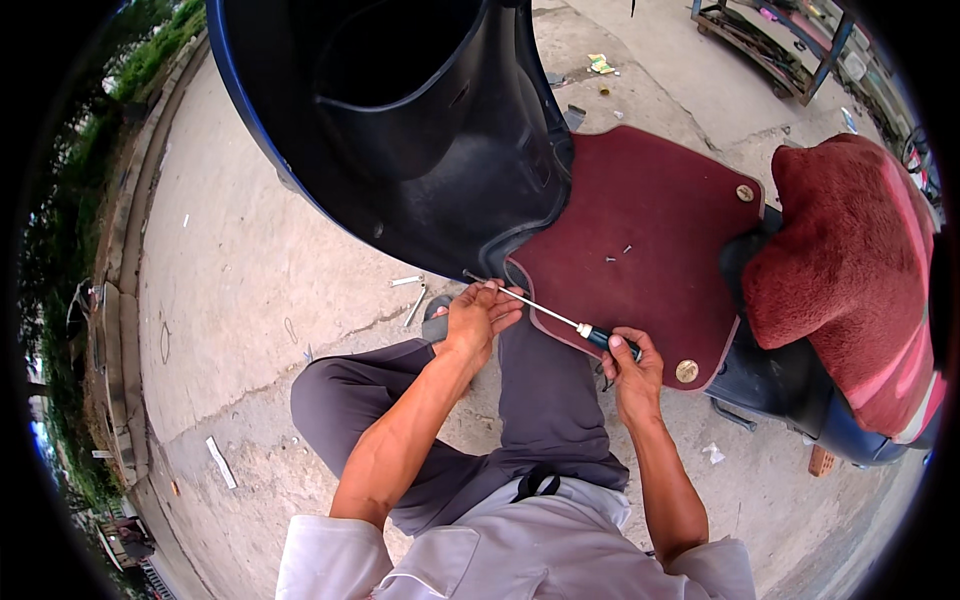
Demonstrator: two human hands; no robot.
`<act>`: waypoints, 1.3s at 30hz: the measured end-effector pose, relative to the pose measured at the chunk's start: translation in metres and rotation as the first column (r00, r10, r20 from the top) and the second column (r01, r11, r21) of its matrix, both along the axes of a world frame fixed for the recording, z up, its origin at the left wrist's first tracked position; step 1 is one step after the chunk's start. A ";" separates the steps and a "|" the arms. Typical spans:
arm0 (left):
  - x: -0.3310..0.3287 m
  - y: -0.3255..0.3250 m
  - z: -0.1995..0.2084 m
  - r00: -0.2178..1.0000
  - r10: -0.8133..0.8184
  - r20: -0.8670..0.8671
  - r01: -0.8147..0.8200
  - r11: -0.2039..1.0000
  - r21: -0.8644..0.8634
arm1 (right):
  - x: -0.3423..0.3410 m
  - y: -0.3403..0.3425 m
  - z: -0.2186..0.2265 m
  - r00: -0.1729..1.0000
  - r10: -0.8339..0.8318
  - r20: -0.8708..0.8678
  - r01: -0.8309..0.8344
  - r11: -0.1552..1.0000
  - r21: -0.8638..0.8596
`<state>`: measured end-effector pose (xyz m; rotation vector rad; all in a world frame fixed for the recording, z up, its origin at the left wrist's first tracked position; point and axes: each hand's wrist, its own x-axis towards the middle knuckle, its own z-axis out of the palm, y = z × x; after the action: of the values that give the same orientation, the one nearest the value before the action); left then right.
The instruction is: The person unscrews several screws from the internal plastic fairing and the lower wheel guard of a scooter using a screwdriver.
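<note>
My right hand point(634, 372) is closed round the dark green handle of a screwdriver point(545, 309), its thumb along the handle. The silver shaft slants up and left to my left hand point(478, 318), whose thumb and fingertips pinch its front end. A thin dark tip pokes out beyond those fingers, beside the lower edge of the black scooter front panel point(440, 190); I cannot tell whether a screw sits on it. Right of the hands a dark red floor mat point(650, 230) covers the scooter's footboard. Two small screws point(611, 259) lie on the mat.
A red plush cover point(835, 260) drapes the scooter seat at right. Wrenches point(408, 292) lie on the concrete left of my hands, and a pale strip point(221, 462) farther left. A metal rack point(770, 50) stands at the far right. Low kerb point(125, 350) and greenery line the left.
</note>
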<state>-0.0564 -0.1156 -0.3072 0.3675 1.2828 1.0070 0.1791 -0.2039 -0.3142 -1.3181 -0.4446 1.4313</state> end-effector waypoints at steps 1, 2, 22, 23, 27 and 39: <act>0.001 0.000 0.001 1.000 0.004 -0.002 -0.004 1.000 0.001 | 0.000 0.000 -0.001 1.000 0.005 0.001 -0.005 1.000 0.000; 0.001 0.001 0.001 1.000 0.003 0.000 -0.003 1.000 0.001 | 0.001 0.000 -0.001 1.000 0.010 0.001 -0.010 1.000 -0.001; 0.011 0.001 -0.003 0.993 0.111 -0.028 -0.112 0.993 -0.035 | 0.034 0.018 0.004 0.635 0.106 0.765 -0.551 0.756 0.353; 0.009 0.002 -0.010 0.992 0.119 -0.035 -0.120 0.992 -0.032 | 0.032 0.019 0.010 0.684 0.169 0.710 -0.524 0.790 0.317; 0.008 0.004 -0.020 0.990 0.132 -0.047 -0.130 0.991 0.039 | 0.052 0.024 0.022 0.909 0.411 0.071 -0.416 0.907 0.070; 0.014 0.006 -0.015 0.990 0.141 -0.003 -0.141 0.990 -0.020 | 0.029 0.020 0.026 0.861 0.273 0.430 -0.374 0.912 0.169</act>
<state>-0.0423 -0.1096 -0.3222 0.2643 1.3335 1.1125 0.2082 -0.1842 -0.2879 -1.3717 -1.1328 1.3178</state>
